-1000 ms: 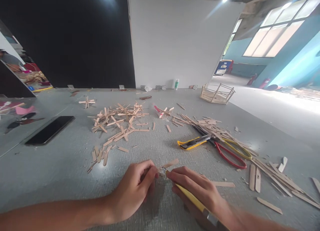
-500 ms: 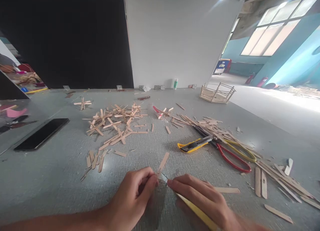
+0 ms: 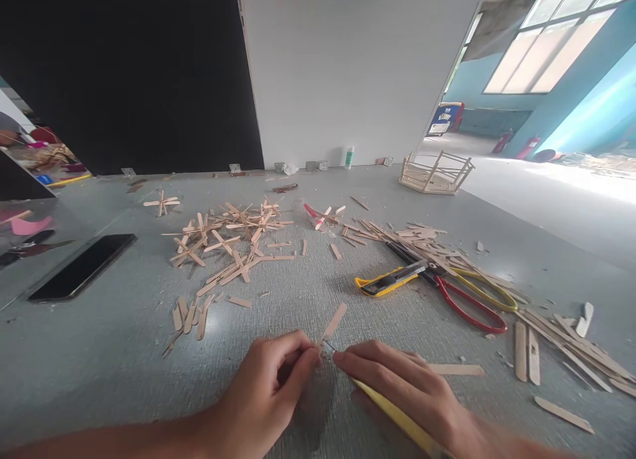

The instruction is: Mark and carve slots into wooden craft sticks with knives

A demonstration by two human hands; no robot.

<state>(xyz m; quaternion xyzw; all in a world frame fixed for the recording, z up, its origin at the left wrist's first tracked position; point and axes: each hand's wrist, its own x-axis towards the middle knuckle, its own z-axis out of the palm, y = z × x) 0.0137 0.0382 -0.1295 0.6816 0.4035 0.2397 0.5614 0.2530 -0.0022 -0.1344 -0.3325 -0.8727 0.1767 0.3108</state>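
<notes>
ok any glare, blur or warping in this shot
Head view: the windows are blown out and glare off the floor below; the wide lens tilts the white board; the left hand pinching the wooden stick and the right hand gripping the yellow knife look sharp, with a soft shadow beneath.

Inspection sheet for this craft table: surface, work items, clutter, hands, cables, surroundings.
Surface: grey textured table, scattered with wood offcuts.
Job's things: the left hand pinches a wooden stick low to the table; the right hand sets the blade of a yellow utility knife against it.
Clutter: stick pile, second yellow knife, scissors, black phone, stick-built frame, small bottle.
Hands: both closed, left on the stick, right on the knife.
Cables: nothing seen.
Surroundings: white board, black panel, windows at right.
</notes>
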